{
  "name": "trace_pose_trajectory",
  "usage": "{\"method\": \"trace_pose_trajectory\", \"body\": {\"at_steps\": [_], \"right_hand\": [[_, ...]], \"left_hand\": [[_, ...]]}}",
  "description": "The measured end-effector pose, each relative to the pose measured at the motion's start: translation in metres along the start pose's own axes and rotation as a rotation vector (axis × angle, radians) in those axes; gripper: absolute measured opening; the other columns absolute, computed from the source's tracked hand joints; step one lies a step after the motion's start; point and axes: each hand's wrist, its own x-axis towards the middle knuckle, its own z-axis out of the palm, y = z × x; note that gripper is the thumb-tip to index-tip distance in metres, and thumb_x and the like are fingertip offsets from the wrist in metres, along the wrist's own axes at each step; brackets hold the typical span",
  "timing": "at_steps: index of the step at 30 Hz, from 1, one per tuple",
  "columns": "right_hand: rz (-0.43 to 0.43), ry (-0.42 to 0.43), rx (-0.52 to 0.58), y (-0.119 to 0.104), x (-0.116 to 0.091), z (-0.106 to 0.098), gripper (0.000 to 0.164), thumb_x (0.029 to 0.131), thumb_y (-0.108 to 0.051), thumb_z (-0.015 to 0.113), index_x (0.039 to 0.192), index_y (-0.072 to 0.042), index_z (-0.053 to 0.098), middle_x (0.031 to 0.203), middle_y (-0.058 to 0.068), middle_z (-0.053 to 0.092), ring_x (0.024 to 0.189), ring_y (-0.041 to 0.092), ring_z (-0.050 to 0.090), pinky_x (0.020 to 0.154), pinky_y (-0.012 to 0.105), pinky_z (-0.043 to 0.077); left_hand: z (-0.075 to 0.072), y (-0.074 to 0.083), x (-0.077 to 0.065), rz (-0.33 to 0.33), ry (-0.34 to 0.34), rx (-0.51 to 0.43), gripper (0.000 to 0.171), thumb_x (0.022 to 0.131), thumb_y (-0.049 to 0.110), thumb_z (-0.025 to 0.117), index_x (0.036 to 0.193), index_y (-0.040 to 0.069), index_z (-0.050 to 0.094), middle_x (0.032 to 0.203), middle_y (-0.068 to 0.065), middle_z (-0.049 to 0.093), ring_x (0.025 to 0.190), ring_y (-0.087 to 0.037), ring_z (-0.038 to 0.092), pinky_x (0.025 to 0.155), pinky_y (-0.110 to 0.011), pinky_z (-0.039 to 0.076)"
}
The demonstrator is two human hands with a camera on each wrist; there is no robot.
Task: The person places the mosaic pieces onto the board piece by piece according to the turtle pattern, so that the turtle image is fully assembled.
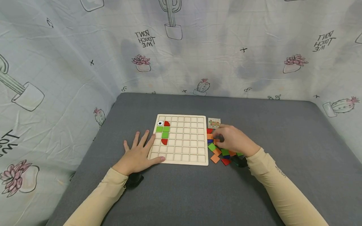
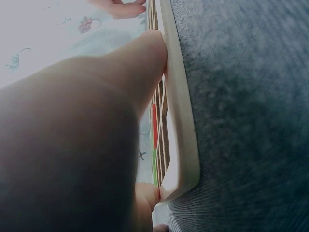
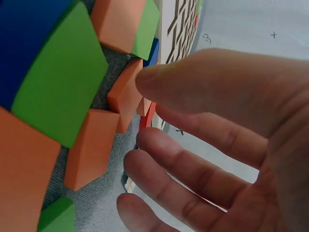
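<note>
A wooden grid board (image 1: pixel 186 164) lies on the grey table. My left hand (image 1: pixel 138 158) rests on its left edge, fingers spread, thumb on the front rim; the left wrist view shows the thumb pressing the board's rim (image 2: pixel 183 159). In the grid's upper left sit a white eye piece (image 1: pixel 160 123), a red piece (image 1: pixel 167 123), several green squares (image 1: pixel 165 135) and a lower red piece (image 1: pixel 164 142). My right hand (image 1: pixel 233 139) is over loose pieces right of the board. Its thumb and loosely bent fingers stand apart, close to an orange block (image 3: pixel 127 94).
A small patterned card (image 1: pixel 214 122) lies at the board's upper right corner. Loose orange (image 1: pixel 215 158), green (image 1: pixel 211 147) and red (image 1: pixel 225 162) pieces spread beside the board. A printed cloth (image 1: pixel 215 56) hangs behind the table (image 1: pixel 181 194).
</note>
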Motion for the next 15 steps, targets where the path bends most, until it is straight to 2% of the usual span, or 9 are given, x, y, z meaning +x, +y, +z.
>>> {"method": "trace_pose_trajectory", "body": {"at_steps": [15], "right_hand": [[-0.042, -0.004, -0.013, 0.0025, 0.0003, 0.0059, 0.015, 0.086, 0.001, 0.078, 0.091, -0.012, 0.073, 0.089, 0.001, 0.062, 0.079, 0.014, 0.05, 0.067, 0.029, 0.042]], "left_hand": [[0.0, -0.0005, 0.0002, 0.003, -0.005, -0.005, 0.111, 0.088, 0.083, 0.055, 0.169, 0.017, 0.019, 0.175, -0.019, 0.008, 0.158, -0.054, -0.001, 0.106, -0.09, 0.0]]}}
